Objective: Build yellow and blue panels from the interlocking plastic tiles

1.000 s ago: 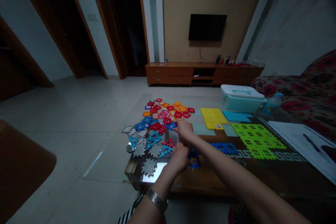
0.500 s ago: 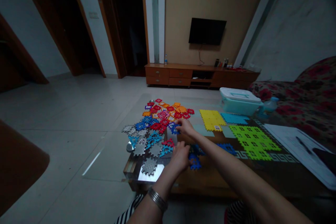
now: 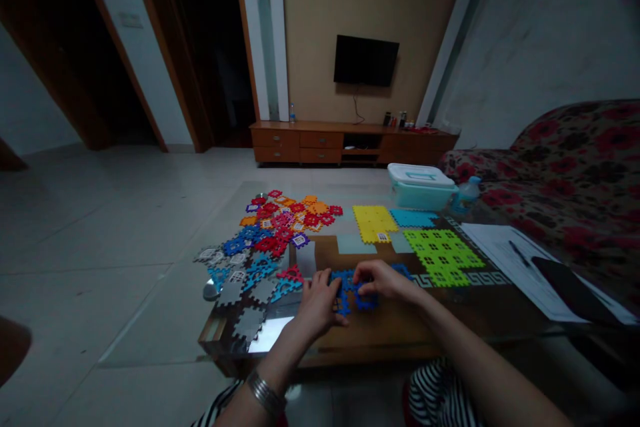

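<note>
Several blue interlocking plastic pieces (image 3: 344, 278) with notched edges lie near the front of the glass table. My left hand (image 3: 317, 303) rests at their left side, fingers spread and touching a blue piece. Curled over their right side, my right hand (image 3: 383, 280) pinches a blue puzzle piece (image 3: 367, 301) near the others. Whether that piece is joined to its neighbours I cannot tell. Left of my hands spreads a heap of mixed puzzle pieces (image 3: 267, 243) in red, orange, blue and grey.
To the right lie joined yellow (image 3: 373, 223), light-blue (image 3: 415, 219) and lime-green (image 3: 443, 257) panels. A lidded teal box (image 3: 423, 195) and a bottle (image 3: 467, 195) stand behind them. Papers (image 3: 500, 260) with a pen (image 3: 520, 253) and a dark flat object (image 3: 573, 290) are at far right.
My right hand has come from the heap's edge, nearer to me, onto the blue pieces. My left hand's fingers now reach those pieces too. The view has turned right.
</note>
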Tool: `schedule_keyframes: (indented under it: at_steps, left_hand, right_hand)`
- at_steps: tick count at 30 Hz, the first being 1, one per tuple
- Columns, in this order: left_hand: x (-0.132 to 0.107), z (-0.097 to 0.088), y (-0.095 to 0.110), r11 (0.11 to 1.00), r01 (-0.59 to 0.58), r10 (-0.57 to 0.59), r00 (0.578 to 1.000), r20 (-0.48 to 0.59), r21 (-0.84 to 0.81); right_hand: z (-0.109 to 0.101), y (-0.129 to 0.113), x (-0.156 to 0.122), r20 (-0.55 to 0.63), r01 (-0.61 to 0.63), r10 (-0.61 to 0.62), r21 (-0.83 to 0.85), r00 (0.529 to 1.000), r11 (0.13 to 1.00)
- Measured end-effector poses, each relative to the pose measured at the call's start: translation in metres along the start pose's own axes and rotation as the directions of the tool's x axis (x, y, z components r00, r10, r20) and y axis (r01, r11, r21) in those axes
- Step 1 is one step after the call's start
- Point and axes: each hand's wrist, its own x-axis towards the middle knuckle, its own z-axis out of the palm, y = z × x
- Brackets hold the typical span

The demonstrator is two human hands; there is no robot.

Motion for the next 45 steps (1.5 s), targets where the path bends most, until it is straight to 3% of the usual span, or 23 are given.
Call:
schedule_keyframes:
  at_steps: [3, 5, 9, 15, 18, 29, 36, 45]
  left_hand:
    - [0.001, 0.000, -0.002, 1.000, -0.012, 0.012, 1.000, 0.002, -0.005]
    - [0.002, 0.000, -0.004, 1.000, -0.012, 0.012, 1.000, 0.006, -0.015]
    - [0.002, 0.000, -0.005, 1.000, -0.008, 0.008, 1.000, -0.004, -0.020]
    - [0.002, 0.001, -0.007, 1.000, -0.012, 0.013, 1.000, 0.001, -0.024]
    - [0.003, 0.002, -0.007, 1.000, -0.017, 0.017, 1.000, -0.011, -0.013]
    - [0.002, 0.000, -0.005, 1.000, -0.011, 0.012, 1.000, -0.010, 0.009]
    - [0.003, 0.000, -0.005, 1.000, -0.009, 0.009, 1.000, -0.023, 0.006]
    - [0.002, 0.000, -0.004, 1.000, -0.004, 0.005, 1.000, -0.018, 0.010]
  right_hand:
    - [0.014, -0.011, 0.002, 0.017, 0.101, -0.100, -0.139, 0.995, 0.985]
    - [0.019, -0.015, 0.003, -0.036, 0.144, -0.157, -0.238, 0.987, 0.960]
    - [0.019, -0.010, 0.000, -0.164, 0.097, -0.166, -0.364, 0.972, 0.926]
    - [0.020, -0.005, -0.019, 0.010, 0.161, -0.172, -0.422, 0.985, 0.892]
    - [0.022, -0.011, -0.026, 0.011, 0.140, -0.153, -0.475, 0.988, 0.869]
    - [0.032, -0.014, -0.032, -0.043, 0.081, -0.116, -0.486, 0.992, 0.870]
    - [0.027, -0.019, -0.029, -0.075, 0.000, -0.048, -0.542, 0.996, 0.840]
    - [0.024, -0.012, -0.026, -0.063, 0.029, -0.069, -0.489, 0.996, 0.872]
